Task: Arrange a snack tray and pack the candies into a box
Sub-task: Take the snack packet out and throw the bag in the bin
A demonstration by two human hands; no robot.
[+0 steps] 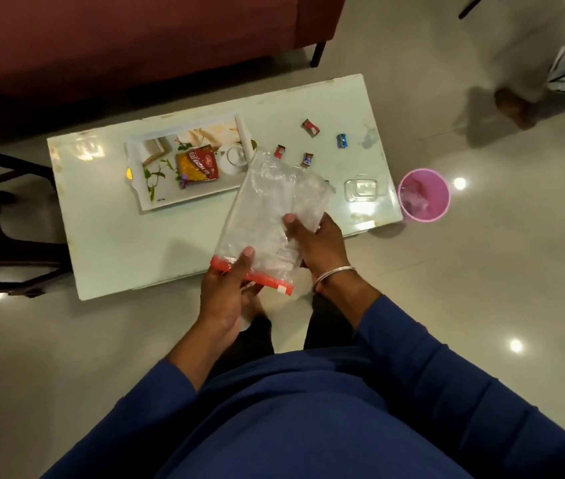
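Both hands hold a clear plastic zip bag (267, 209) with a red closure strip above the near edge of the low white table (129, 243). My left hand (227, 292) pinches the red strip end. My right hand (312, 247) grips the bag's side. The bag looks empty. On the table a white floral tray (156, 198) carries a red and yellow snack packet (196, 164) and a small white bowl (234, 157). Several wrapped candies lie loose to the right: red (310, 127), blue (342, 140), red (279, 151) and dark (307, 160). A small clear plastic box (360, 190) sits near the table's right end.
A pink waste bin (424, 194) stands on the floor right of the table. A dark red sofa (129, 39) runs behind it. A dark chair (1, 219) is at the left. Another person's foot (512, 105) is at the upper right.
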